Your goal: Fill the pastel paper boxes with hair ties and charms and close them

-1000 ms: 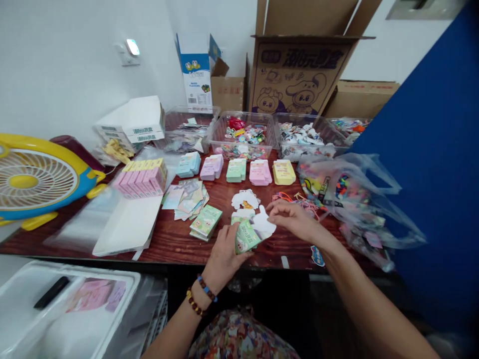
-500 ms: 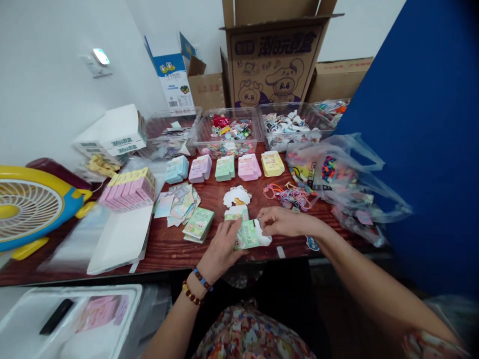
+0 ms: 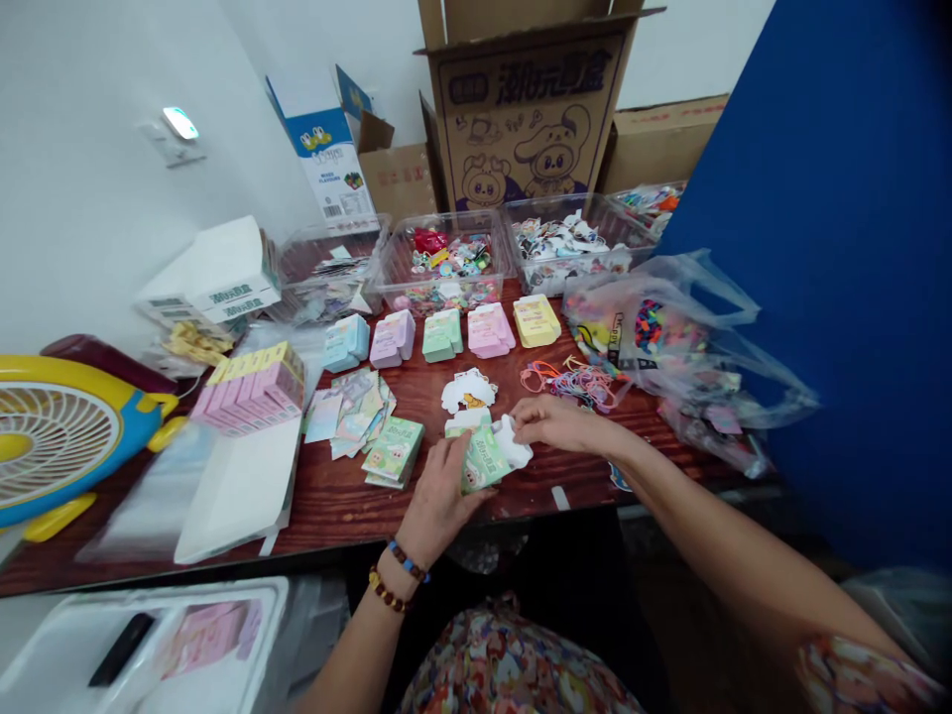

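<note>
Over the wooden table [image 3: 327,511], the left hand [image 3: 438,501] grips a green packet [image 3: 483,460].

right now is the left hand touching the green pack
Touching: the head view shows the left hand holding the green pack, its fingers lying against the pack's edge.

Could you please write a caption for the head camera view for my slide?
Left hand holds a green printed card; right hand touches a white die-cut card beside it.
</note>
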`<act>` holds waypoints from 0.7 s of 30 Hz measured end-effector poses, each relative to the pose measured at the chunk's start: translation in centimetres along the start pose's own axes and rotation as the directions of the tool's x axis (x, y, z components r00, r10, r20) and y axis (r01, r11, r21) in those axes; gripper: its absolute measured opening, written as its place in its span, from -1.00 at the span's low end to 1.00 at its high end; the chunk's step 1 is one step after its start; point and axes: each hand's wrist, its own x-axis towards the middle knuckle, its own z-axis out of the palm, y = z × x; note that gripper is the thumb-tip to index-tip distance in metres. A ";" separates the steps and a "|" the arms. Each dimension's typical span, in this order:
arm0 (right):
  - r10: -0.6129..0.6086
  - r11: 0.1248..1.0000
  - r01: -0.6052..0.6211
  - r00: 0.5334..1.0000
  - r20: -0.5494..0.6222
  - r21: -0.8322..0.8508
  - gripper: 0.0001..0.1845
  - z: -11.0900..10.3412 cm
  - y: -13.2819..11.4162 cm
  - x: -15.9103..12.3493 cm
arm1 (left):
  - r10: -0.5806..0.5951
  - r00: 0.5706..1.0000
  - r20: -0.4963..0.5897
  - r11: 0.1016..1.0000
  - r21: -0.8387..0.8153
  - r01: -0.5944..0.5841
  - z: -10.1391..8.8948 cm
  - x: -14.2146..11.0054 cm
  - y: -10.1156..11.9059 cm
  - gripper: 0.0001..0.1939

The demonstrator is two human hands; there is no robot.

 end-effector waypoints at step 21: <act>-0.042 0.999 0.046 0.969 -0.242 0.009 -0.80 3.8 -1.0 -1.3 | -0.068 0.984 -0.165 0.997 0.022 0.073 1.5 0.1 0.1 -0.22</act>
